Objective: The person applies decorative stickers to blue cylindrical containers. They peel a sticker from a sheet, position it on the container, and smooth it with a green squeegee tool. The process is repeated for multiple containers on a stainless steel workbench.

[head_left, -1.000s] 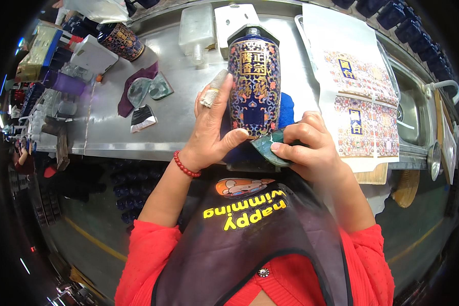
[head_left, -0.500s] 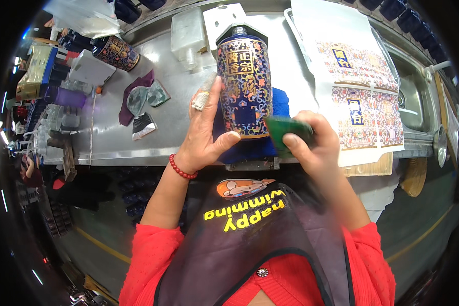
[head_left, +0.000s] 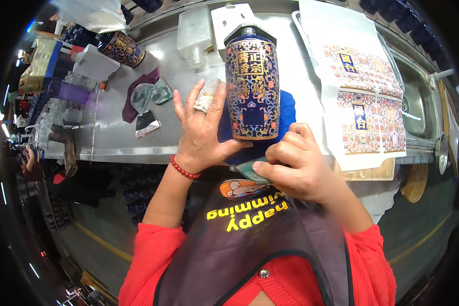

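Observation:
A dark blue bottle (head_left: 253, 94) with a colourful floral pattern and gold characters lies with its base toward me, over a blue cloth (head_left: 287, 109). My left hand (head_left: 201, 132) rests at its left side with fingers spread and the thumb by the base. A whitish wrap (head_left: 207, 97) covers one of its fingers. Below the base, my right hand (head_left: 298, 168) pinches a thin green flat scraper (head_left: 252, 170), held apart from the bottle.
Printed floral decal sheets (head_left: 359, 109) lie at the right, by a sink (head_left: 415, 109). Pieces of green and purple sheet (head_left: 147, 97) sit at the left. Behind are a clear plastic container (head_left: 194, 33) and another patterned bottle (head_left: 121, 49). The metal bench's front edge (head_left: 112, 155) runs before me.
My right hand has brought the green scraper down and left, from the bottle's right side to below its base. My left hand's fingers have spread, and its thumb lies nearer the base.

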